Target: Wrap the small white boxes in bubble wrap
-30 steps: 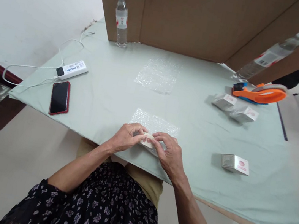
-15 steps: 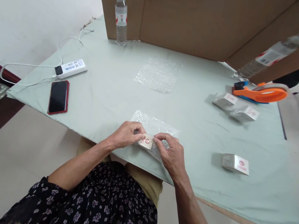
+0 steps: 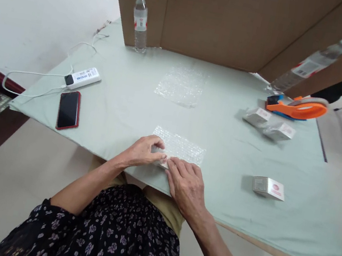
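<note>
At the front edge of the table, a small white box with pink print (image 3: 163,162) lies on a sheet of bubble wrap (image 3: 185,148). My left hand (image 3: 144,152) holds the box's left end, its thumb on the printed face and its fingers curved behind. My right hand (image 3: 186,184) lies flat, palm down, over the right part of the box and the near part of the wrap. Its fingers are stretched out and hide most of the box. Beyond the hands, a second bubble wrap sheet (image 3: 181,86) lies flat.
On the right are a single box (image 3: 269,187), two wrapped boxes (image 3: 269,123) and an orange tape dispenser (image 3: 296,108). Water bottles (image 3: 140,25) (image 3: 314,65) stand by a cardboard screen (image 3: 216,21). A phone (image 3: 69,110) and a white power strip (image 3: 82,78) lie left.
My right hand has gone from pinching near the box's right corner to lying flat over it, slightly nearer to me. My left hand stays at the box's left end.
</note>
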The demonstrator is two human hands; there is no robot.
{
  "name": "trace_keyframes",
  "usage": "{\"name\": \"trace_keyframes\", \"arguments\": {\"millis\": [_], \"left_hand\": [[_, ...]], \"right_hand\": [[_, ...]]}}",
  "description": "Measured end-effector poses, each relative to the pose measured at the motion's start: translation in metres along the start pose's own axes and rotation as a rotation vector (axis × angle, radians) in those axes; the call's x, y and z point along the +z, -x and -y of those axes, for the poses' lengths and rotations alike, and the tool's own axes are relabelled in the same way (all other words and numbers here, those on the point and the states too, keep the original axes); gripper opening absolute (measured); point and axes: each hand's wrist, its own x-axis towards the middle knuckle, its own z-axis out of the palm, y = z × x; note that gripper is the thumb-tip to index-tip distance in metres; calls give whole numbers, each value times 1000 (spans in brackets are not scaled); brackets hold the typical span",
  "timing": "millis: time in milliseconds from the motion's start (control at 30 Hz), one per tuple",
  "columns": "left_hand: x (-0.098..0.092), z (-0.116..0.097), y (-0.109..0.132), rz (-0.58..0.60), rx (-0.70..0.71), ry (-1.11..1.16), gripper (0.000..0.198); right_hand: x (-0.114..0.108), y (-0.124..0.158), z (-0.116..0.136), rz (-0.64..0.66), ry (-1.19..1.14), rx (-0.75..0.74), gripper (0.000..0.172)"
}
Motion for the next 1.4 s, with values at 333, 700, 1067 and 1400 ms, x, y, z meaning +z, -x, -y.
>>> {"name": "trace_keyframes", "arguments": {"millis": [333, 700, 1067, 1400], "left_hand": [[-17, 11, 2, 20, -121, -174, 19], [-36, 0, 13, 9, -404, -506, 51], [-31, -11, 9, 75, -812, -32, 37], [-31, -9, 7, 120, -768, 175, 36]], "right_hand": [[1, -13, -3, 107, 196, -100, 24], [2, -16, -7, 75, 220, -174, 22], [5, -14, -10, 54, 153, -176, 19], [7, -12, -13, 57, 89, -170, 21]]}}
